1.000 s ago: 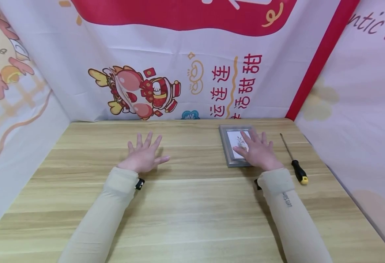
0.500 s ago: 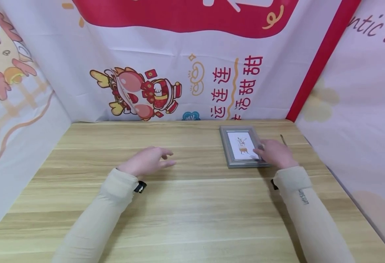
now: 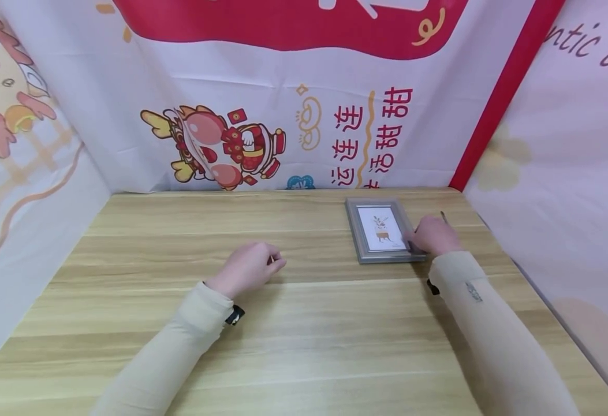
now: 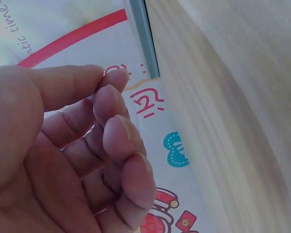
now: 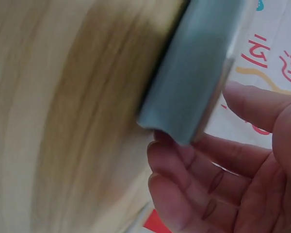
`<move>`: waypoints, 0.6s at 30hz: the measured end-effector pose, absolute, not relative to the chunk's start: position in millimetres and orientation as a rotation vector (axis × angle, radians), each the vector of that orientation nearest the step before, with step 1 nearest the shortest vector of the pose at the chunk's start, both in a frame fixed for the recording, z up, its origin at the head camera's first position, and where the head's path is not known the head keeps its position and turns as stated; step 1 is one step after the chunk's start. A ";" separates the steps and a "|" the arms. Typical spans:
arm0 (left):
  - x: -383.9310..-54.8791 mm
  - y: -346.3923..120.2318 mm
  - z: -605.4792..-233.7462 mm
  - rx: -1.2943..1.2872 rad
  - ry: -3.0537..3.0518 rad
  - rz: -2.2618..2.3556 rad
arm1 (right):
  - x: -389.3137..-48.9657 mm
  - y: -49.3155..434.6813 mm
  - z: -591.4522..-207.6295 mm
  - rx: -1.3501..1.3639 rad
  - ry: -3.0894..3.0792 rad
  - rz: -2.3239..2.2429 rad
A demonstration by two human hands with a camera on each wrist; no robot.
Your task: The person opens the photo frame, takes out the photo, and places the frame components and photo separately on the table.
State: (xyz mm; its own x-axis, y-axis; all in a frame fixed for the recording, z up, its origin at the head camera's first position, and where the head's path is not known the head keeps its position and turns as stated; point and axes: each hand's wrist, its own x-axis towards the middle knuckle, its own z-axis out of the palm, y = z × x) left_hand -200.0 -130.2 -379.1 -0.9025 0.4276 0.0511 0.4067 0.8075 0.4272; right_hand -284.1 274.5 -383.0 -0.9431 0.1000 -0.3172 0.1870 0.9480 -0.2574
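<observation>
A grey picture frame [image 3: 354, 231] with a plant print lies face up at the back right of the table. My right hand [image 3: 435, 235] grips its near right corner. In the right wrist view, the thumb lies along the upper side of the picture frame [image 5: 199, 63] and the fingers curl at its edge. Over the middle left of the table, my left hand [image 3: 249, 267] holds nothing. Its fingers are loosely curled, the thumb tip meeting the index finger, as the left wrist view of the hand [image 4: 82, 145] shows.
Behind the right hand pokes the metal tip of a screwdriver [image 3: 443, 217]; its handle is hidden by the hand and sleeve. Printed cloth [image 3: 262, 69] hangs along the table's back edge and both sides. The wooden table [image 3: 304, 335] spreads out in front.
My right hand has left its spread pose over the picture frame and moved right, onto its corner. The left hand has gone from spread to loosely curled and shifted slightly right and nearer.
</observation>
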 end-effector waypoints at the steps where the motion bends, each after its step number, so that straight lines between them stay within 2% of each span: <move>1: -199.5 -129.6 -379.1 0.679 2.944 0.684 | -284.2 273.9 -383.6 0.228 2.793 -0.415; 9: -199.2 -128.0 -382.2 0.713 2.937 0.699 | -284.4 271.4 -389.8 0.265 2.788 -0.443; 18: -220.1 -149.6 -390.5 0.546 2.872 0.763 | -287.2 273.0 -389.8 0.226 2.710 -0.585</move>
State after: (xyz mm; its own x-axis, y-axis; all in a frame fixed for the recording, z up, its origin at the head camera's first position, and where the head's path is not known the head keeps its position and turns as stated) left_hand -220.1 -149.6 -390.5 -0.9277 0.3726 -0.0233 0.3119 0.8078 0.5002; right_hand -287.2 273.0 -389.8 -0.9233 0.0790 -0.3759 0.2271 0.9015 -0.3684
